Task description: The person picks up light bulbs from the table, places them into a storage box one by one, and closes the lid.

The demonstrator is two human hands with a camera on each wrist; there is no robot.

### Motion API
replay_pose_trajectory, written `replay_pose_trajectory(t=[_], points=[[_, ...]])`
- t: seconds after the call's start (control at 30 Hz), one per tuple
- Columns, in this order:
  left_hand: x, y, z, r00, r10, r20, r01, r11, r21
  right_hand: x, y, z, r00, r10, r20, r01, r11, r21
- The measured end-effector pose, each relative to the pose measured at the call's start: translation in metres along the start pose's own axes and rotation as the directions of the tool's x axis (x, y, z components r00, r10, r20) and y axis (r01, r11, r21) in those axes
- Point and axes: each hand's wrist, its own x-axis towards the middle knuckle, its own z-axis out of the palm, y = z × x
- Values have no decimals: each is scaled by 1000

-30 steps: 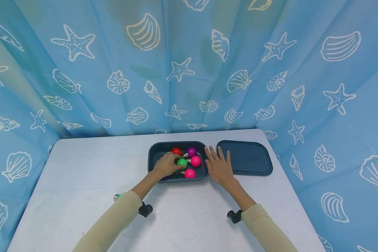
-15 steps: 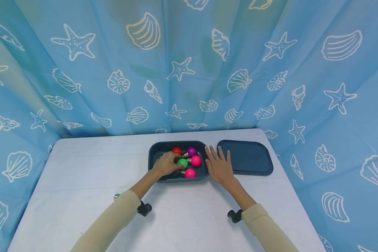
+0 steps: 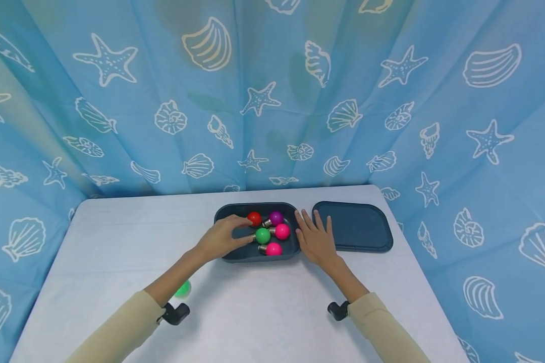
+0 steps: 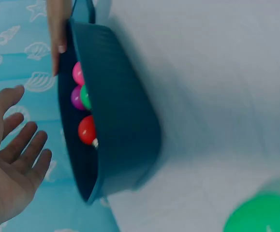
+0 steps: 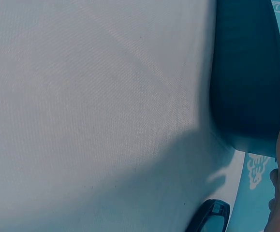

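Note:
My left hand [image 3: 222,238] hovers over the left side of a dark blue box [image 3: 236,260], fingers spread and holding nothing. A green bulb [image 3: 262,235] lies in the box just past the fingertips. Around it are a red bulb [image 3: 254,218], a purple bulb [image 3: 276,218] and two pink bulbs [image 3: 282,232]. In the left wrist view, the left hand [image 4: 14,164] is apart from the box [image 4: 120,106], palm in sight. With straight fingers, my right hand [image 3: 317,241] touches the right rim of the box.
A dark blue lid [image 3: 354,227] lies flat on the white table [image 3: 263,312], right of the box. Another green bulb [image 3: 183,289] is on the table, partly behind the left forearm. A blue shell-patterned curtain [image 3: 263,136] surrounds the back and sides.
My left hand has let go of the green bulb in the box and drawn back to the left, its fingers opening. The right hand stays at the rim.

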Motion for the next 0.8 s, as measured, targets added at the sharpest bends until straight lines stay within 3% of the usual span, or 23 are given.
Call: replay_pose_trajectory(t=[0.17,0.33,0.6,0.8], points=[[-22,1,-24,1000,12,27,-13,1000,25,1,0,1,1000,6,2,-6,1000,0],[-47,-8,-43,998,-17,64,16,999,29,0,0,1,1000,4,1,-5,1000,11],[-96,-36,-55,994,-87,64,88,996,-5,1,-1,2,1000,-3,-17,3,1000,20],[-127,-56,-56,992,-89,84,94,994,-54,0,-1,0,1000,2,-5,-2,1000,7]])
